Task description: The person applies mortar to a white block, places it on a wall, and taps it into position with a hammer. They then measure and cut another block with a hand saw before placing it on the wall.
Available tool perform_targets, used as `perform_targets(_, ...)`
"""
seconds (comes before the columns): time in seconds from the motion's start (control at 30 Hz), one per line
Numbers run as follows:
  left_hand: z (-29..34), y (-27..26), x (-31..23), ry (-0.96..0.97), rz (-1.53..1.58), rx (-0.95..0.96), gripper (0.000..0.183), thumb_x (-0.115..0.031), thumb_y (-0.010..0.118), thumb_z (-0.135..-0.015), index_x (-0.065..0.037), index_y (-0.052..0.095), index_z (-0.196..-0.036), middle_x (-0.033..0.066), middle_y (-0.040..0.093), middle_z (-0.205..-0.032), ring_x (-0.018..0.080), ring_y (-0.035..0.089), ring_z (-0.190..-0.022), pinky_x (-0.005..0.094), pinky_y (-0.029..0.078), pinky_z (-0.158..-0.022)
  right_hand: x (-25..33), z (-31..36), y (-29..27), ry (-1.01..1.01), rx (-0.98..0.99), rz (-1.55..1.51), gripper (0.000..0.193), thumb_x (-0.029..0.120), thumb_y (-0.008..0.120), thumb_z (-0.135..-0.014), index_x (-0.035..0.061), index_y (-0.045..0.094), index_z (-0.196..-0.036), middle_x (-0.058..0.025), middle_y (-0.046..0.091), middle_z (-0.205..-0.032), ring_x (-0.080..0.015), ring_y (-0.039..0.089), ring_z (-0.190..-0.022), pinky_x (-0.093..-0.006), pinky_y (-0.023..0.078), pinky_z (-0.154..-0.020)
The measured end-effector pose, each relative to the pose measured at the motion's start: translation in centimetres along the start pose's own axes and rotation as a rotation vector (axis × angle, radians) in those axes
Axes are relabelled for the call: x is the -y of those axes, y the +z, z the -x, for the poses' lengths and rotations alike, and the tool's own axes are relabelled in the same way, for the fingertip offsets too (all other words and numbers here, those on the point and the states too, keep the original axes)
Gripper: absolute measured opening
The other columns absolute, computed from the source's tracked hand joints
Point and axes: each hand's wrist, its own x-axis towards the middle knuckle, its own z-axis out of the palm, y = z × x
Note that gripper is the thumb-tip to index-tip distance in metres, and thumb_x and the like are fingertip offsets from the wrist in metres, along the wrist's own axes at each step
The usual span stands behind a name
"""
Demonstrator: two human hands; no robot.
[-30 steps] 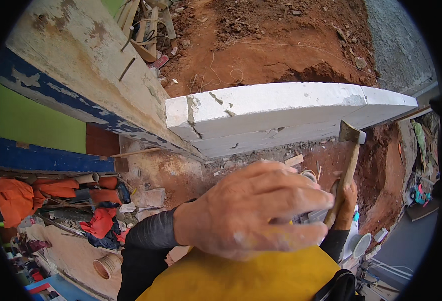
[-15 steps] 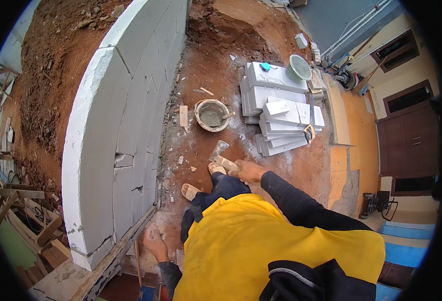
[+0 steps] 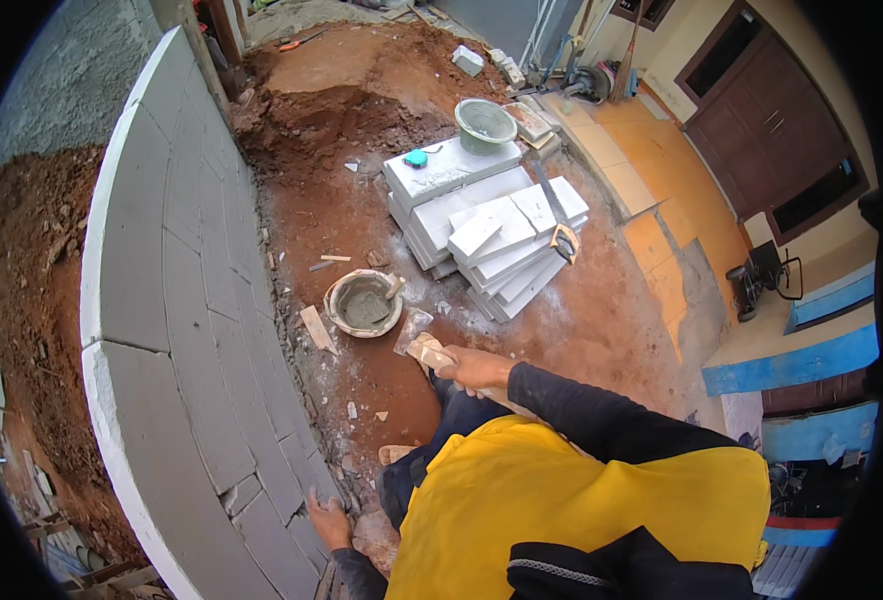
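Observation:
My right hand [image 3: 476, 369] is closed round a thick, pale wooden handle. At its far end is a flared grey metal blade [image 3: 414, 330]; its exact kind I cannot tell. The blade lies close to a round bucket of grey mortar [image 3: 363, 303], which has another wooden handle sticking up from it. My left hand [image 3: 330, 521], fingers apart, is at the lower face of the white block wall [image 3: 196, 370]; it seems to touch the blocks. Small gaps show between some blocks near it.
White blocks [image 3: 506, 235] are stacked to the right, bearing a handsaw [image 3: 551, 200], a teal tape measure [image 3: 415, 158] and a grey-green basin [image 3: 486, 124]. Beside the bucket lies a wood offcut [image 3: 317, 330]. Red soil rises at the back; orange tiles [image 3: 651, 250] edge the house.
My view has turned and shifted. My left hand has moved from beside the wall's base up to its face, its fingers spreading. My right hand keeps the tool; its blade appears closer to the bucket.

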Motion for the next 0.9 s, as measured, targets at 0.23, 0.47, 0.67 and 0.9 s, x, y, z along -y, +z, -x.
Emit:
perform_targets(0.23, -10.5, 13.1, -25.0, -0.104, 0.999, 0.483, 0.056, -0.051, 0.059, -0.11, -0.001, 0.055, -0.136, 0.0144, 0.064, -0.136, 0.0313, 0.06, -0.13, 0.0445, 0.048, -0.112, 10.1, -11.1, 0.4, -0.695, 0.26, 0.323, 0.067, 0.042, 0.059, -0.106, 0.0085, 0.04, -0.16, -0.0238, 0.072, -0.119, -0.038, 0.073, -0.096, -0.0455, 0.054, -0.087)
perform_targets(0.47, -25.6, 15.7, -23.9, -0.446, 1.027, 0.044, 0.034, -0.042, 0.068, -0.107, -0.011, 0.059, -0.118, 0.008, 0.07, -0.113, 0.0239, 0.065, -0.119, 0.0406, 0.054, -0.101, 9.1, -33.8, -27.3, -0.601, -0.395, -0.195, 0.057, 0.039, 0.068, -0.099, 0.0027, 0.063, -0.142, -0.0242, 0.072, -0.12, -0.0433, 0.067, -0.116, -0.0499, 0.051, -0.103)
perform_targets(0.67, -30.4, 11.0, -23.6, -0.614, 0.234, 0.076, 0.032, -0.028, 0.069, -0.102, -0.004, 0.068, -0.123, 0.0173, 0.071, -0.124, 0.0284, 0.07, -0.091, 0.0429, 0.059, -0.075, -0.9, -49.0, -57.7, 0.0, -1.382, 0.468, 0.066, 0.025, 0.073, -0.09, 0.0096, 0.056, -0.153, -0.0219, 0.048, -0.16, -0.0466, 0.031, -0.156, -0.072, 0.022, -0.124)
perform_targets(0.9, -32.1, 12.7, -31.9, -0.28, -0.82, 0.372, 0.047, -0.037, 0.085, -0.092, 0.002, 0.07, -0.112, 0.0128, 0.078, -0.088, 0.0207, 0.072, -0.074, 0.0392, 0.055, -0.059, -3.9, -52.3, -61.9, 0.043, -0.995, 0.511, 0.044, 0.033, 0.068, -0.097, 0.0175, 0.071, -0.138, -0.0181, 0.074, -0.126, -0.0381, 0.067, -0.121, -0.0712, 0.029, -0.119)
